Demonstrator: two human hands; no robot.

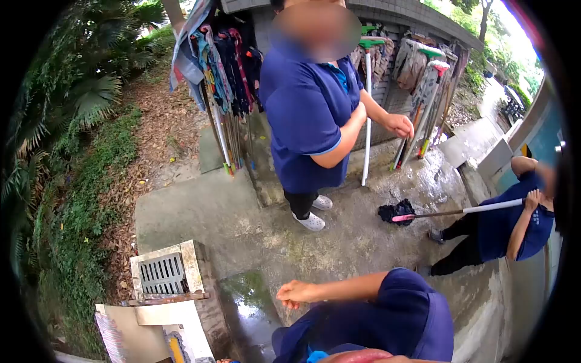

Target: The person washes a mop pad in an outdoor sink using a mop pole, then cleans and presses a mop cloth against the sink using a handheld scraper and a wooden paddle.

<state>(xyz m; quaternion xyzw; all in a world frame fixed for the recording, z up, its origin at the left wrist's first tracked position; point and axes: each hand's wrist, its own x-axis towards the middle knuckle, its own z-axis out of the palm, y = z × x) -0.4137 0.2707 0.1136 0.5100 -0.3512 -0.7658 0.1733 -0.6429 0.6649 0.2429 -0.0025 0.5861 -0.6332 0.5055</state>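
My right hand reaches across in front of my navy shirt, at the lower middle of the view. Its fingers are curled in loosely, and no object shows in them. Below it lies a wet, shiny patch of ground. To its left is a metal drain grate set in a pale frame. I cannot see my left hand in the view. Facing me stands a person in a navy shirt, with one forearm across the body and the other hand held out, loosely closed.
At right another person holds a mop pole with a dark mop head on the wet concrete. Mops and cloths hang along the wall. Pale boards lie at lower left, beside plants.
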